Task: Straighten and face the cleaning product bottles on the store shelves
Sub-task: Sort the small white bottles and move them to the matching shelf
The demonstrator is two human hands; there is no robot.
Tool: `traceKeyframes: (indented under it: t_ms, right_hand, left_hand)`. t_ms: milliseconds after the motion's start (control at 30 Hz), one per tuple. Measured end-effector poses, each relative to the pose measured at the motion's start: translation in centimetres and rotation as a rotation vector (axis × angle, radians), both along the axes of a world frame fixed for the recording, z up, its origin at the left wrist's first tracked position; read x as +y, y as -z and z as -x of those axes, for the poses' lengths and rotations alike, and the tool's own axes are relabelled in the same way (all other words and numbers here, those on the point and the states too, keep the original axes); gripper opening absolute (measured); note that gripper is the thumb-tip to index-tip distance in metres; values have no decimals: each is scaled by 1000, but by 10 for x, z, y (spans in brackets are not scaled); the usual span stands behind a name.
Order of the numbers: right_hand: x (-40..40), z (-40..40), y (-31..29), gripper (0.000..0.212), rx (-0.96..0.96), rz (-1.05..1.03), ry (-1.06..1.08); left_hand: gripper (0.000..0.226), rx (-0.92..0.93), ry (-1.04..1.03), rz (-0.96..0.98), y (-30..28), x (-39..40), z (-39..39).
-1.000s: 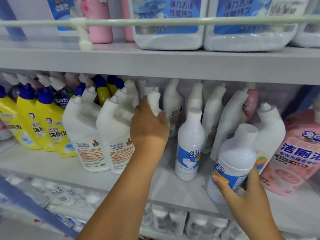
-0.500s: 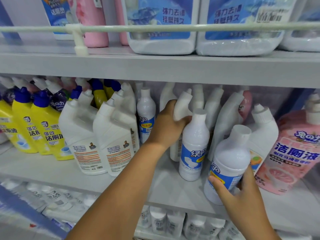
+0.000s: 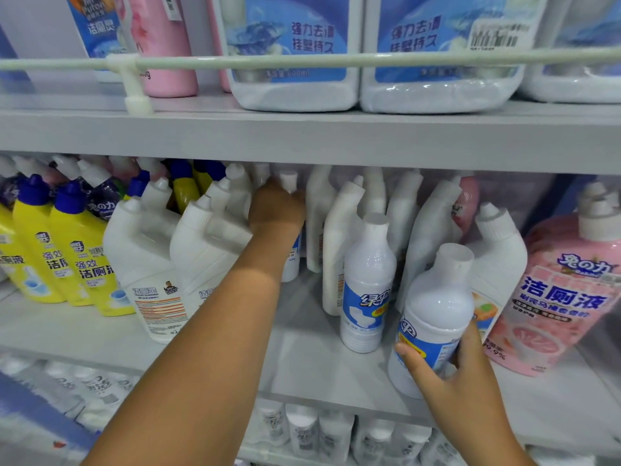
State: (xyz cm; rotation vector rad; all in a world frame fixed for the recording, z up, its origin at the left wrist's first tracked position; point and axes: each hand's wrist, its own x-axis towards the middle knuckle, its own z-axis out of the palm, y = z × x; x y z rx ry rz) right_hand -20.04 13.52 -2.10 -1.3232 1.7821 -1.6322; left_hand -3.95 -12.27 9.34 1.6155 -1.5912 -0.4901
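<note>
My left hand point(image 3: 277, 210) reaches deep into the middle shelf and grips a small white bottle with a blue label point(image 3: 290, 253) near its neck; most of that bottle is hidden behind the hand. My right hand point(image 3: 450, 368) holds a tilted white bottle with a blue and yellow label point(image 3: 433, 317) at the shelf's front. A matching white bottle point(image 3: 368, 284) stands upright between the two hands. Behind it stand several white angled-neck bottles point(image 3: 339, 247).
Two large white angled-neck jugs point(image 3: 148, 250) and yellow bottles with blue caps point(image 3: 37, 250) fill the left. A pink bottle point(image 3: 564, 290) stands at the right. The upper shelf point(image 3: 302, 136) has a rail point(image 3: 302, 60) and big blue-labelled jugs point(image 3: 292, 52).
My left hand moved left from an angled-neck bottle to the small blue-labelled bottle further back and closed on it. My right hand kept its hold on the tilted bottle.
</note>
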Motion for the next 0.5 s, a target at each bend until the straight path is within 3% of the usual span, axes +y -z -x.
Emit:
traceKeyframes:
  t_ms: [100, 233, 367, 500]
  right_hand:
    - [1, 1, -1, 85, 1, -24, 3]
    - [2, 8, -2, 88, 249, -87, 125]
    - [2, 13, -3, 90, 245, -120, 103]
    - [13, 6, -19, 87, 224, 113, 250]
  left_hand:
    - [25, 12, 84, 51, 4, 12, -4]
    - [15, 220, 120, 235, 11, 62, -23]
    - [14, 400, 140, 277, 4, 120, -54]
    - [14, 395, 209, 155, 14, 143, -79]
